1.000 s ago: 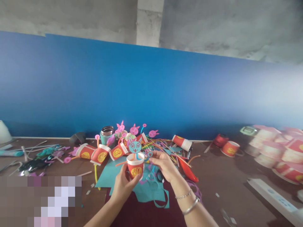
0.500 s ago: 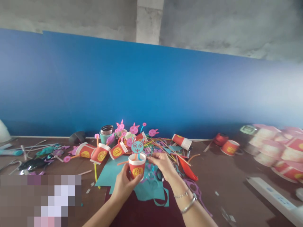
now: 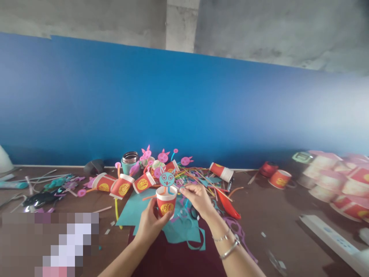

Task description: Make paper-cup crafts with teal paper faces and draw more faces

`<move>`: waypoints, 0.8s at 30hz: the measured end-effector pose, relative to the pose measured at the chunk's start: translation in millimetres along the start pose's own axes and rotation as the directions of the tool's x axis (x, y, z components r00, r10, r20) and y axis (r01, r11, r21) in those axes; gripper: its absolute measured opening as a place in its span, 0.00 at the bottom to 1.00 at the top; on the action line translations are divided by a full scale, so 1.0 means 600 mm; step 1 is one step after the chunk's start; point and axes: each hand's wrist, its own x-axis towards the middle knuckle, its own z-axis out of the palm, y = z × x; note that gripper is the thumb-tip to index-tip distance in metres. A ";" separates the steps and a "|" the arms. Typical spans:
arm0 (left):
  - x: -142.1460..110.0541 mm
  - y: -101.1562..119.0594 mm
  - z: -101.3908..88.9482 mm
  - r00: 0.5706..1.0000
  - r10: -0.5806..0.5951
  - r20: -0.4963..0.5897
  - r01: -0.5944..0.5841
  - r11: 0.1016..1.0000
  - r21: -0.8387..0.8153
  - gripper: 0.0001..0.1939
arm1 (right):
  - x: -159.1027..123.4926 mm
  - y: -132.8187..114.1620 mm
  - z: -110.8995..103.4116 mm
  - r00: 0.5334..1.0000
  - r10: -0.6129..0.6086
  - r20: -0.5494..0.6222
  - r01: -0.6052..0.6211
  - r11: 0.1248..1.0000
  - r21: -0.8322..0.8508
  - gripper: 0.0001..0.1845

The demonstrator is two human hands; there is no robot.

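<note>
My left hand [image 3: 154, 219] is wrapped round a red paper cup [image 3: 166, 204] with a white rim and a yellow emblem, held upright. From its mouth rises a blue paper cat face [image 3: 167, 178] with heart-shaped eyes, on orange and blue straw-like stems. An orange strip [image 3: 149, 198] sticks out at the cup's left side. Just right of the rim is my right hand [image 3: 197, 198], thumb and forefinger pinched together. What they hold is too small to make out. Below the cup lie cut sheets of teal paper [image 3: 129, 213].
Several red paper cups [image 3: 122, 186] with pink paper faces lie behind the hands. Coloured straws and scraps spread beyond them. A red pair of scissors or similar red tool [image 3: 229, 206] lies right, near stacked cups [image 3: 221, 172]. A white power strip [image 3: 331, 238] is far right.
My right hand's fingertips have shifted slightly nearer the cup's right rim. My left hand keeps its hold on the cup, which has barely moved.
</note>
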 end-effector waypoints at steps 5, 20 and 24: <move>0.006 -0.005 -0.005 0.999 -0.032 -0.033 0.032 0.999 0.011 0.23 | -0.001 0.003 -0.001 1.000 0.012 0.001 -0.012 0.994 -0.107 0.20; 0.027 -0.024 -0.032 0.974 -0.104 -0.203 0.173 0.916 0.362 0.27 | -0.048 0.033 0.087 0.919 -0.043 0.392 0.327 0.637 -0.698 0.09; 0.027 -0.022 -0.042 0.986 -0.075 -0.152 0.134 0.895 0.425 0.21 | -0.053 0.037 0.093 0.878 -0.076 0.472 0.441 0.507 -0.740 0.12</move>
